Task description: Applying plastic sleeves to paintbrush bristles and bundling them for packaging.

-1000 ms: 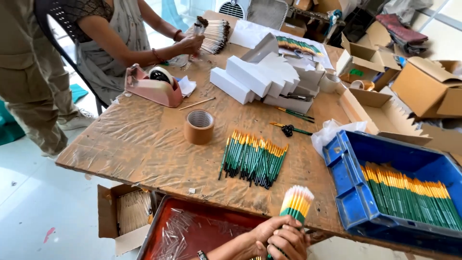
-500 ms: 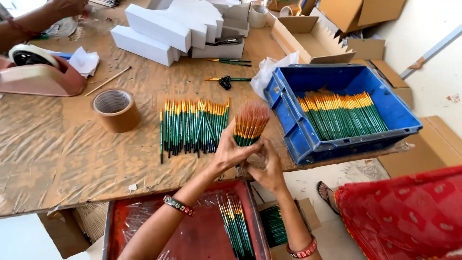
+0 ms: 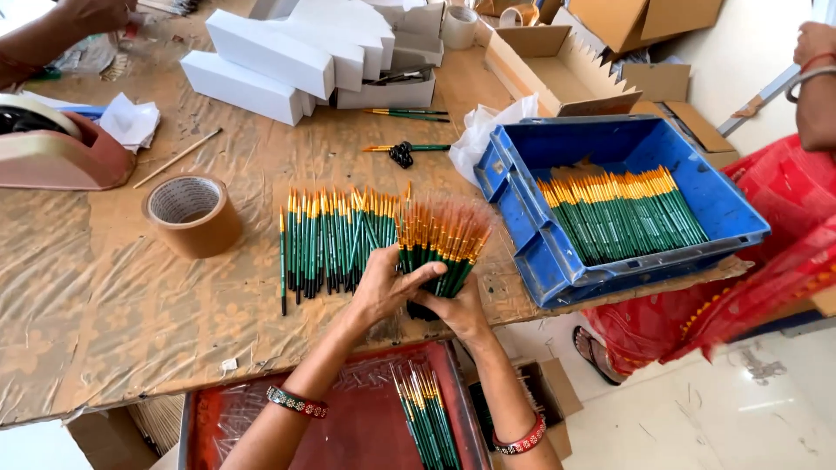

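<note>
Brown tape roll [image 3: 192, 213] on the table [image 3: 104, 296], pink tape dispenser [image 3: 52, 152] behind, white boxes [image 3: 279, 61] stacked further back.

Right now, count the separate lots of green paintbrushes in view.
5: a bundle in both hands, a row on the table, a blue crate's load, some in the red tray, loose ones near the boxes. Others may be hidden.

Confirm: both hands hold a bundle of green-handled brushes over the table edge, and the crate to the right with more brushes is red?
Not quite. The crate is blue, not red; the head view shows it. The rest stands: the left hand and right hand hold the bundle of green-handled brushes at the table edge, with more brushes in the crate.
</note>
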